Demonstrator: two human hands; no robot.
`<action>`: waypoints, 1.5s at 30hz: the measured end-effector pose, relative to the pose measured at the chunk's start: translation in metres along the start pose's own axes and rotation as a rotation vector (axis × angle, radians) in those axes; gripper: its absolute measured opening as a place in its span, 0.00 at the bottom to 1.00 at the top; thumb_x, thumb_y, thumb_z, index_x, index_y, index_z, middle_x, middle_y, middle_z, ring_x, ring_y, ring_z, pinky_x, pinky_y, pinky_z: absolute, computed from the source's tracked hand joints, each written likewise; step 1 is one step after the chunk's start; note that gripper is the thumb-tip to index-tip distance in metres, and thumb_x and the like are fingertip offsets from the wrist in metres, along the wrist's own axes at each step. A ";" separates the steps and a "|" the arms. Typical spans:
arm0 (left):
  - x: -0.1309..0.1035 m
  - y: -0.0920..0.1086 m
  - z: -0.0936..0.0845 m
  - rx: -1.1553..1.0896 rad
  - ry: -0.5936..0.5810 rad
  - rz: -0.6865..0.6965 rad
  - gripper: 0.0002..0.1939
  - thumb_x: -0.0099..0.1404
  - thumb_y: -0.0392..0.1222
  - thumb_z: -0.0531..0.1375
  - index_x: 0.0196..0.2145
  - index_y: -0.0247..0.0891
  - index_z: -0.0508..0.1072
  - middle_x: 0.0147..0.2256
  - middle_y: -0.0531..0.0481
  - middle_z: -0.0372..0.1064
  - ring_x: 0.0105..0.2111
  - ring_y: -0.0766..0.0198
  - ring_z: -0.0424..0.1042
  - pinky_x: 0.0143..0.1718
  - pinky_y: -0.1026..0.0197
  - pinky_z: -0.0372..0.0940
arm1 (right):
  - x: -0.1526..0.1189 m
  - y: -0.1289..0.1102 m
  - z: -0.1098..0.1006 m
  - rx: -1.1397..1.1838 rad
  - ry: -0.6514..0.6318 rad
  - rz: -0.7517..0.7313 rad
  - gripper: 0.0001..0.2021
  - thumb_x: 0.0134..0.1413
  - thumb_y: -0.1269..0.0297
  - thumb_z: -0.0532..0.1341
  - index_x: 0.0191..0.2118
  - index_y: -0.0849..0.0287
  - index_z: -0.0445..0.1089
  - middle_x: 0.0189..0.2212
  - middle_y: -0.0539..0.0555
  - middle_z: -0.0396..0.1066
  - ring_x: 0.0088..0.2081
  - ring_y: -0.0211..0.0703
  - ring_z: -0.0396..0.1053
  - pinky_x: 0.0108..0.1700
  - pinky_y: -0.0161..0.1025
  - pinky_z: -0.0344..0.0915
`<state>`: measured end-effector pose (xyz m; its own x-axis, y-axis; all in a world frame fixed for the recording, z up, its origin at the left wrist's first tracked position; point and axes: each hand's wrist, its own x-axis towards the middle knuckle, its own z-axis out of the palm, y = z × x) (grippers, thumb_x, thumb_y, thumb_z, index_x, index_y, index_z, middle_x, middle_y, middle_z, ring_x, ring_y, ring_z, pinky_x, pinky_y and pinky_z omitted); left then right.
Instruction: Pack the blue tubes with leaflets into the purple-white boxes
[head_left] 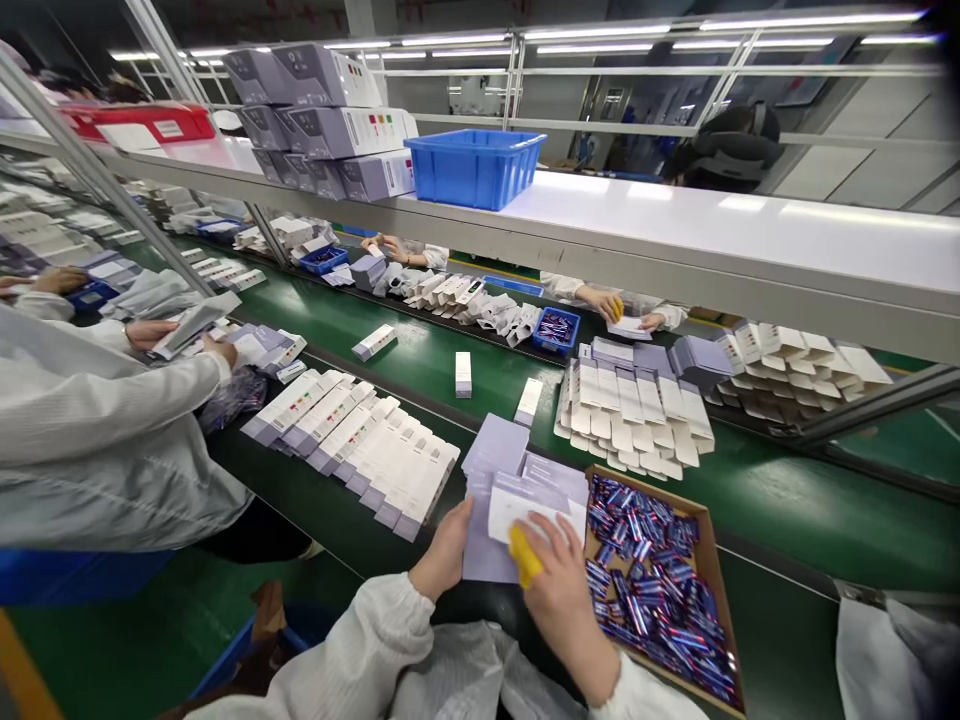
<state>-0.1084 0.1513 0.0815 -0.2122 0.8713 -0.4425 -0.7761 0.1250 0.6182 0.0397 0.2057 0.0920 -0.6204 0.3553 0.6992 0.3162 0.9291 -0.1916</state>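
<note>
My left hand (444, 548) grips the left edge of a lilac flat carton (486, 550), thumb up along its side. Over that carton, my right hand (553, 570) rests its fingers on a white sheet (510, 512); a yellow covering (525, 556) shows on one finger. More lilac cartons (496, 445) lie just behind both hands. Right of my right hand stands a cardboard tray (721, 590) full of small blue wrapped batteries (652, 570). To the left, a fanned row of white and lilac boxes (375, 450) lies on the green surface.
Single boxes (463, 375) lie on the green belt (420, 372). Open white cartons (634, 410) are stacked at right. A shelf (675, 215) carries a blue bin (474, 168) and stacked boxes (322, 120). A co-worker's sleeve (112, 400) is at left; other hands work across the belt.
</note>
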 end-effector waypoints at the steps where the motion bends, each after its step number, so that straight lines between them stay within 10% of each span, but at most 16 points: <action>1: 0.000 -0.001 0.005 -0.012 -0.044 0.003 0.24 0.57 0.55 0.53 0.41 0.32 0.68 0.37 0.39 0.72 0.38 0.53 0.70 0.41 0.53 0.63 | -0.002 -0.010 0.006 0.014 -0.022 -0.026 0.14 0.48 0.79 0.51 0.38 0.58 0.68 0.38 0.52 0.71 0.47 0.48 0.60 0.53 0.54 0.49; 9: 0.003 0.003 0.004 0.092 0.032 0.129 0.19 0.51 0.44 0.63 0.39 0.32 0.67 0.36 0.41 0.72 0.37 0.54 0.71 0.41 0.54 0.63 | -0.017 -0.015 -0.003 0.202 -0.133 0.008 0.11 0.51 0.75 0.53 0.41 0.60 0.64 0.36 0.54 0.69 0.42 0.43 0.64 0.52 0.50 0.55; 13: -0.004 0.018 -0.006 0.033 0.021 0.069 0.18 0.53 0.40 0.61 0.42 0.33 0.66 0.37 0.41 0.72 0.38 0.54 0.71 0.42 0.53 0.64 | -0.051 0.015 -0.006 0.036 -0.039 0.315 0.06 0.52 0.69 0.51 0.29 0.60 0.64 0.25 0.54 0.65 0.29 0.41 0.63 0.33 0.40 0.62; 19: -0.013 0.034 -0.010 0.030 0.000 0.073 0.17 0.57 0.44 0.57 0.43 0.34 0.67 0.37 0.43 0.72 0.40 0.55 0.70 0.43 0.55 0.64 | -0.101 0.052 0.029 -0.384 -0.645 0.494 0.10 0.44 0.76 0.53 0.32 0.63 0.70 0.39 0.62 0.64 0.42 0.51 0.60 0.41 0.42 0.58; 25: -0.016 0.037 -0.008 0.153 0.011 0.109 0.19 0.57 0.44 0.58 0.46 0.36 0.65 0.40 0.44 0.72 0.41 0.56 0.70 0.43 0.56 0.64 | -0.110 0.054 0.045 -0.450 -0.717 0.367 0.12 0.47 0.76 0.52 0.31 0.63 0.73 0.37 0.60 0.67 0.41 0.52 0.60 0.44 0.48 0.55; 37: -0.017 0.025 -0.009 0.369 -0.076 -0.003 0.23 0.51 0.49 0.61 0.43 0.35 0.67 0.39 0.41 0.71 0.42 0.52 0.69 0.45 0.52 0.61 | -0.123 0.045 0.038 -0.317 -0.335 0.313 0.13 0.41 0.82 0.53 0.22 0.58 0.70 0.25 0.53 0.69 0.32 0.46 0.63 0.44 0.51 0.54; 45: -0.013 0.010 0.002 0.466 -0.108 0.009 0.20 0.52 0.51 0.60 0.38 0.35 0.70 0.38 0.42 0.71 0.41 0.53 0.69 0.42 0.55 0.60 | -0.037 0.014 -0.021 -0.186 0.125 0.275 0.15 0.46 0.75 0.53 0.42 0.58 0.65 0.37 0.54 0.69 0.42 0.48 0.60 0.49 0.53 0.50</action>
<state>-0.1122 0.1426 0.0948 -0.1361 0.9145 -0.3810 -0.4200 0.2951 0.8582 0.0823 0.2033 0.0776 -0.4049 0.5637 0.7199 0.5915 0.7619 -0.2639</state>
